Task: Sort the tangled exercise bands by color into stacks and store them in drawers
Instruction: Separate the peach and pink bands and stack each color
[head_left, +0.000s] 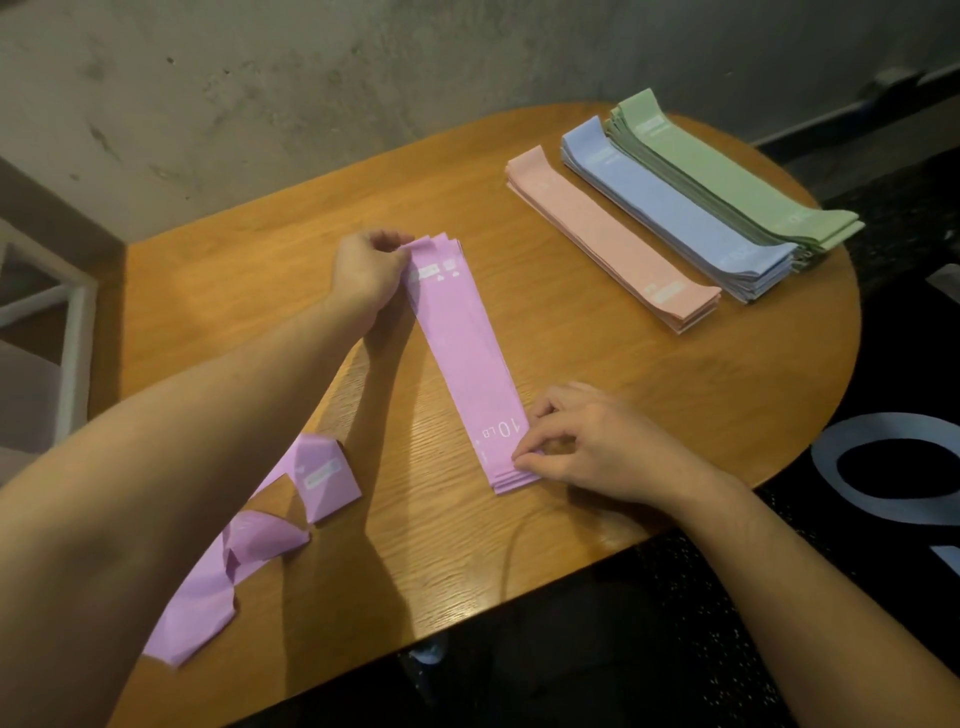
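Observation:
A flat stack of purple bands (467, 353) lies in the middle of the wooden table (649, 374), marked "10 LB" at its near end. My left hand (366, 273) pinches the far end of this stack. My right hand (582, 441) pinches the near end with curled fingers. Loose twisted purple bands (249, 545) lie at the near left, partly under my left forearm. At the far right sit three neat stacks side by side: pink (613, 239), blue (670, 208) and green (727, 171).
The table has a rounded right end and stands against a grey concrete wall (311, 78). A white-framed piece of furniture (47, 312) stands at the left. Dark floor with a pale marking (893, 478) shows at the right.

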